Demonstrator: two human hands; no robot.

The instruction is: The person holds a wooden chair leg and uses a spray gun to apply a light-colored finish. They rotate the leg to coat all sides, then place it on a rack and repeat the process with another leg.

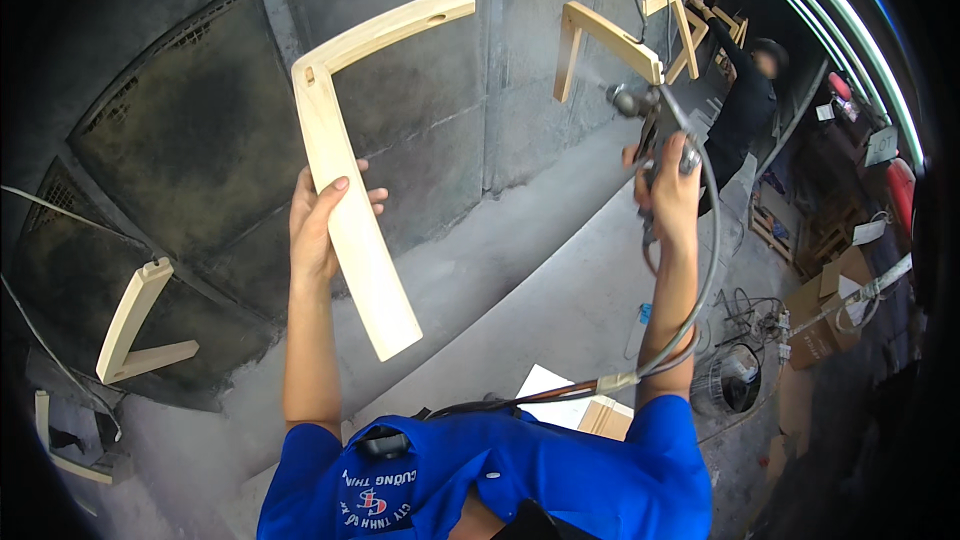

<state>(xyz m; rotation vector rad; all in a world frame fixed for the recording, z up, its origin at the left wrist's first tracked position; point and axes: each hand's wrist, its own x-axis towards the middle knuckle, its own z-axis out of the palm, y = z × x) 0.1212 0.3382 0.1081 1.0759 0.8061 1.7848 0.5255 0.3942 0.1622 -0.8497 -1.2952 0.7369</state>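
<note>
My left hand [318,220] grips the lower limb of a pale L-shaped wooden frame piece [350,180], thumb across its front face. The piece hangs from a wire at the top, its upper limb reaching right. In my right hand [672,175] is a spray gun [645,120], fingers wrapped round its handle. A fine mist shows at its nozzle, which faces left toward the wooden piece. A grey hose [712,250] runs from the gun down along my right forearm. Just above the gun hangs another angled wooden piece [610,40].
More wooden pieces hang at left [135,325] and far right [690,35]. A dark panelled wall [420,130] stands ahead. Beyond my right arm a person in black [745,105] stands near hanging pieces. A bucket [728,380], cables and cardboard boxes [825,310] lie at right.
</note>
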